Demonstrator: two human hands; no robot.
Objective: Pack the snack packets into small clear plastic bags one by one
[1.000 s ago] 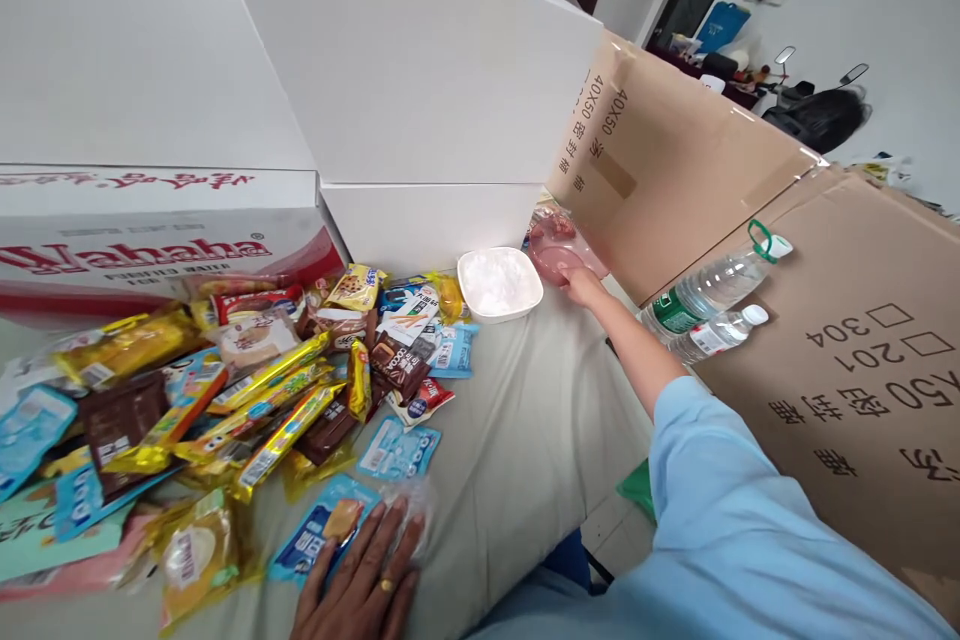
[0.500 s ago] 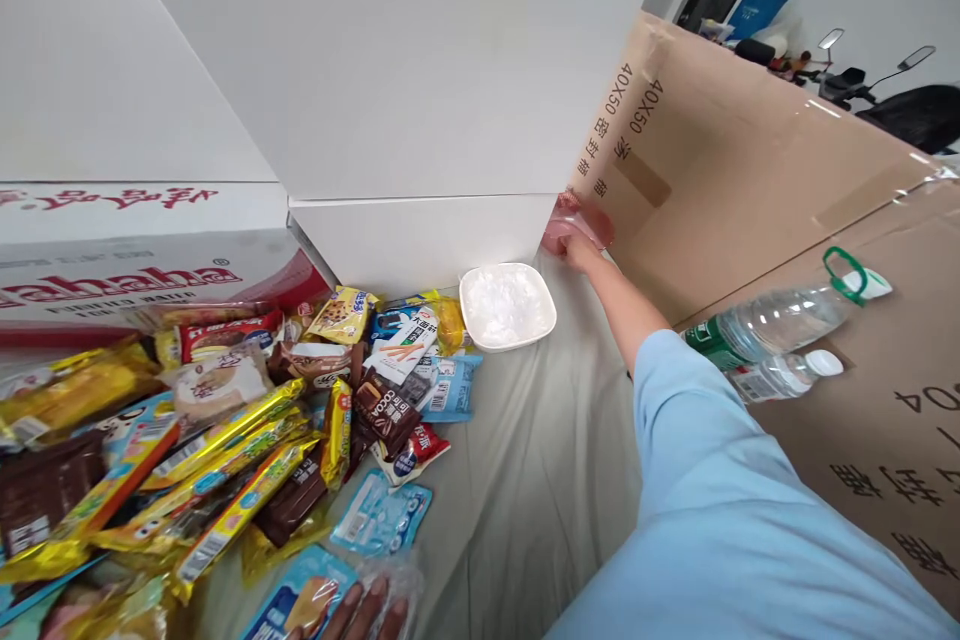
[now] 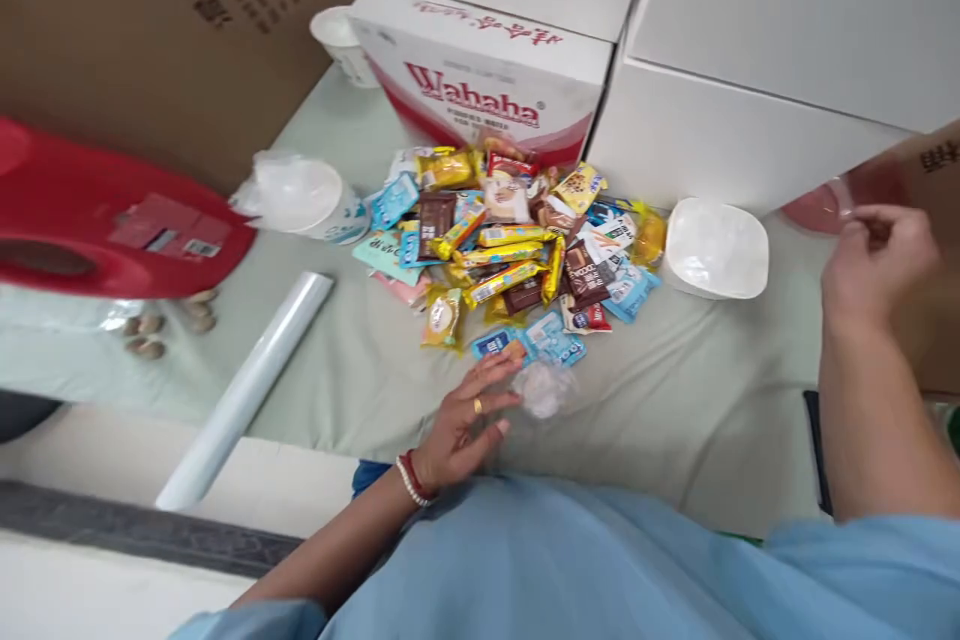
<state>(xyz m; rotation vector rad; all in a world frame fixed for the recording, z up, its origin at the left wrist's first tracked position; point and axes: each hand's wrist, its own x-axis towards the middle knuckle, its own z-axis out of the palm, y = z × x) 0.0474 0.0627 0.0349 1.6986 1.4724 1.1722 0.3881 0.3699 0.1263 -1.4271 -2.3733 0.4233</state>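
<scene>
My left hand (image 3: 472, 415) is open, palm down over the cloth. Its fingertips reach a crumpled clear plastic bag (image 3: 546, 390) and lie close to a blue snack packet (image 3: 555, 338). My right hand (image 3: 874, 255) is raised at the right, thumb and forefinger pinched at the edge of a translucent red plastic bag (image 3: 814, 208). A pale strip shows at those fingertips. Between the hands stands a white square tub (image 3: 716, 250), lined with clear plastic. Left of it spreads a heap of wrapped snacks (image 3: 510, 255) in yellow, brown and blue.
A Wahaha carton (image 3: 480, 90) and white boxes (image 3: 765, 30) line the back. A paper tub (image 3: 322, 205) with plastic in it, a plastic film roll (image 3: 247, 390), a red jug (image 3: 112, 220) and brown lumps (image 3: 146, 335) lie left. A cardboard wall (image 3: 937, 290) borders the right.
The view has swung left and back, bringing the red jug, the film roll and both forearms into sight. My right hand remains by the red bag, my left by the crumpled clear bag.
</scene>
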